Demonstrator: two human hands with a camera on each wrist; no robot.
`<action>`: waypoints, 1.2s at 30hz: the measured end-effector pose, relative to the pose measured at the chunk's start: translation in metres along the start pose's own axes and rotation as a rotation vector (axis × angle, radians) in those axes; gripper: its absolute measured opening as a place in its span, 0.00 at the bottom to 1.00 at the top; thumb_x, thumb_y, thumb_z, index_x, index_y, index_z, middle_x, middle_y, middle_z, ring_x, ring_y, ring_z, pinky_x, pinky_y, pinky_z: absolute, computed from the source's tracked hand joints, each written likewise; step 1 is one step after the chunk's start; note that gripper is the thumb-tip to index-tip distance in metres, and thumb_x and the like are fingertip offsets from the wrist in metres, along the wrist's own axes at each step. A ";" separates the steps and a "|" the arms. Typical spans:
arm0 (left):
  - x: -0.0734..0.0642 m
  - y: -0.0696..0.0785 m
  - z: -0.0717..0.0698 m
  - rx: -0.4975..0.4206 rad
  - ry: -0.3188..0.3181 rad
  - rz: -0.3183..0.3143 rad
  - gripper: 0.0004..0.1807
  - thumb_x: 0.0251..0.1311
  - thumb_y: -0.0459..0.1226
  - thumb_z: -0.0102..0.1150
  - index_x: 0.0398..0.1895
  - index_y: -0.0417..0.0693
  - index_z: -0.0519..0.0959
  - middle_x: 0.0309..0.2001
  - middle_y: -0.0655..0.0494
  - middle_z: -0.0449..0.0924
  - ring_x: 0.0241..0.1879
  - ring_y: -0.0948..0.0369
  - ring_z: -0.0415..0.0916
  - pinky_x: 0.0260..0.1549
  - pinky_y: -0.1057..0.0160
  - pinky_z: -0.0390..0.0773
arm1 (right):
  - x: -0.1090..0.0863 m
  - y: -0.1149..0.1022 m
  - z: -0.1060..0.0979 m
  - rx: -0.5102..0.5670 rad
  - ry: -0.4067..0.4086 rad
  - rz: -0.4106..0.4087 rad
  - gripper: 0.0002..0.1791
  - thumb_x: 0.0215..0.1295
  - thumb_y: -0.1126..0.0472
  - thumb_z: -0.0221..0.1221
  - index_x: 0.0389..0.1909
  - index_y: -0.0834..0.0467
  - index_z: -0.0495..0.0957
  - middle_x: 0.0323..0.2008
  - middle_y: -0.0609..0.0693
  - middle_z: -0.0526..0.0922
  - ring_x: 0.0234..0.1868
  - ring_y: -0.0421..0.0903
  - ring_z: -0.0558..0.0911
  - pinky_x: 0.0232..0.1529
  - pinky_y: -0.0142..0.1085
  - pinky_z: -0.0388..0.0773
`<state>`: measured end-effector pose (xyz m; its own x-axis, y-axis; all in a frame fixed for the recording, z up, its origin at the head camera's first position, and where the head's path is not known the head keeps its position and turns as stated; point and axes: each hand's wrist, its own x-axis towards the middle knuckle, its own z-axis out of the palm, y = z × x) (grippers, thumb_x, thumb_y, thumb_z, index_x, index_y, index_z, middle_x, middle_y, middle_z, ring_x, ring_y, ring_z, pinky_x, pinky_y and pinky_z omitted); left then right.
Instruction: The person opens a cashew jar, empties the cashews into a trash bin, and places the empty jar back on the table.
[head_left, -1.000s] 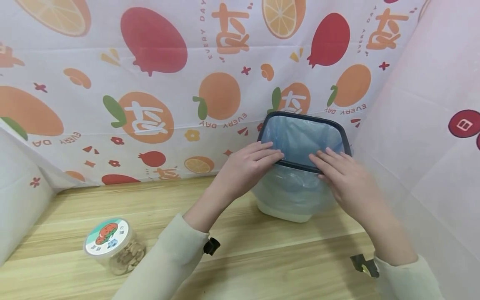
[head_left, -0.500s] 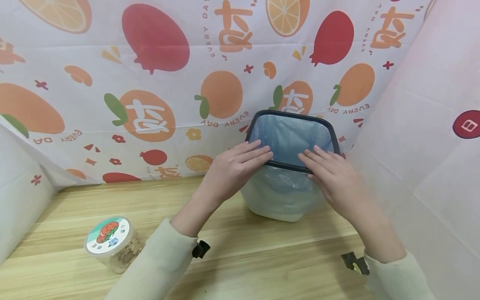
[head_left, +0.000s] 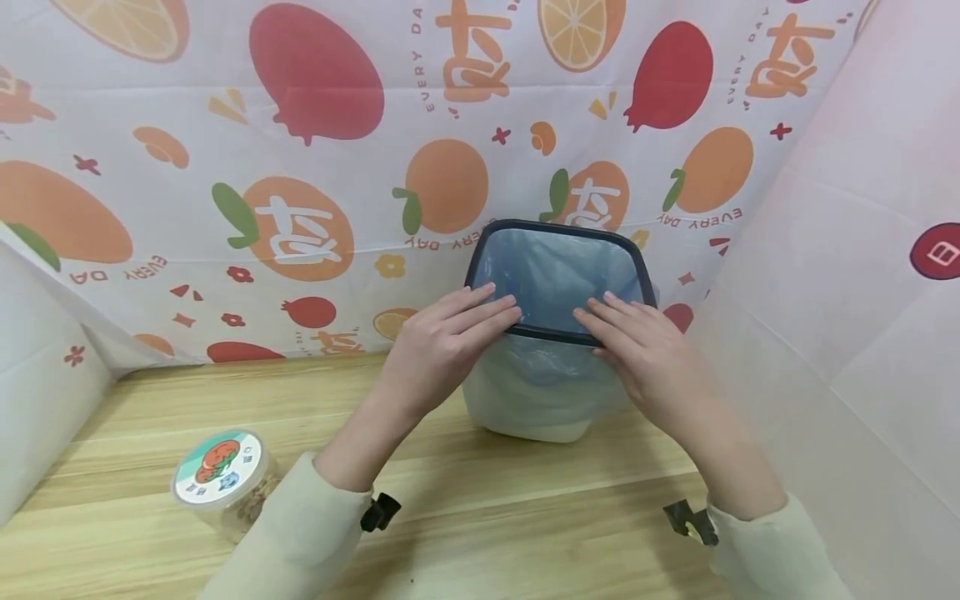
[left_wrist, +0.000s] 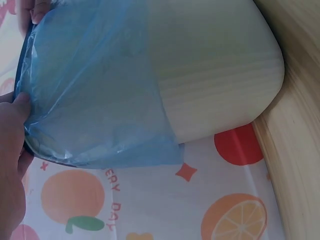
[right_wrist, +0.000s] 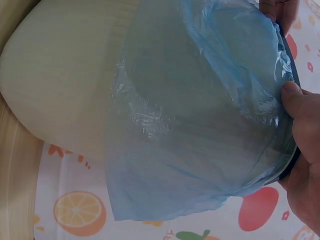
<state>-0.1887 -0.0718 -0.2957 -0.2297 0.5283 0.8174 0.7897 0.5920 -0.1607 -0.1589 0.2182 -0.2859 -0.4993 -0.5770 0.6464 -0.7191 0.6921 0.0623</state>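
A cream trash can [head_left: 528,432] with a black rim [head_left: 558,227] stands on the table against the back cloth. A thin blue plastic bag [head_left: 577,279] lines it and is folded down over the outside, covering the upper wall. My left hand [head_left: 442,350] grips the front rim toward the left, fingers over the edge and thumb outside. Toward the right, my right hand [head_left: 656,362] holds the same front rim in a like way. In the right wrist view the thumb [right_wrist: 295,97] presses the bag [right_wrist: 165,165] just below the rim.
A clear jar [head_left: 240,508] with a printed lid [head_left: 219,468] and brownish pieces inside stands at the left of the wooden table [head_left: 480,533], partly behind the left sleeve. Fruit-patterned cloth [head_left: 322,308] hangs behind, and a pale cloth wall [head_left: 832,350] rises on the right.
Both hands have moved left together with the trash can, which now stands farther left along the back cloth. The hold on the rim looks the same, and the jar has stayed in place.
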 end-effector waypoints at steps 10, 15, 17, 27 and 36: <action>-0.012 -0.002 -0.016 0.026 0.011 -0.021 0.19 0.60 0.29 0.67 0.55 0.51 0.85 0.53 0.56 0.85 0.58 0.55 0.80 0.60 0.52 0.76 | 0.009 -0.009 0.010 0.025 0.010 -0.026 0.33 0.58 0.69 0.69 0.67 0.53 0.75 0.62 0.54 0.79 0.66 0.56 0.75 0.67 0.53 0.69; -0.017 -0.002 -0.023 0.038 0.001 -0.036 0.19 0.61 0.29 0.66 0.55 0.50 0.84 0.54 0.55 0.85 0.58 0.55 0.80 0.61 0.52 0.76 | 0.013 -0.012 0.014 0.041 0.014 -0.037 0.34 0.57 0.69 0.69 0.67 0.53 0.75 0.62 0.55 0.80 0.66 0.56 0.75 0.66 0.55 0.70; -0.018 -0.002 -0.026 0.048 0.003 -0.040 0.20 0.60 0.29 0.66 0.56 0.50 0.84 0.54 0.55 0.85 0.58 0.55 0.80 0.61 0.52 0.76 | 0.015 -0.014 0.015 0.046 0.004 -0.035 0.34 0.58 0.68 0.69 0.67 0.52 0.75 0.62 0.54 0.80 0.67 0.54 0.74 0.67 0.54 0.69; -0.023 -0.003 -0.036 0.086 0.031 -0.051 0.18 0.61 0.29 0.66 0.54 0.50 0.85 0.52 0.55 0.86 0.57 0.55 0.81 0.58 0.50 0.78 | 0.024 -0.019 0.022 0.064 0.025 -0.059 0.32 0.58 0.68 0.69 0.66 0.53 0.76 0.62 0.55 0.80 0.67 0.56 0.75 0.66 0.56 0.70; -0.032 -0.002 -0.045 0.069 0.065 -0.083 0.20 0.57 0.26 0.67 0.53 0.48 0.85 0.51 0.53 0.86 0.56 0.53 0.81 0.58 0.48 0.77 | 0.032 -0.026 0.030 0.083 0.024 -0.087 0.30 0.62 0.66 0.67 0.66 0.53 0.75 0.63 0.55 0.78 0.68 0.54 0.73 0.68 0.52 0.68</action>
<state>-0.1568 -0.1175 -0.2966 -0.2534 0.4367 0.8632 0.7281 0.6736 -0.1270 -0.1708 0.1686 -0.2892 -0.4225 -0.6217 0.6595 -0.7971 0.6012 0.0560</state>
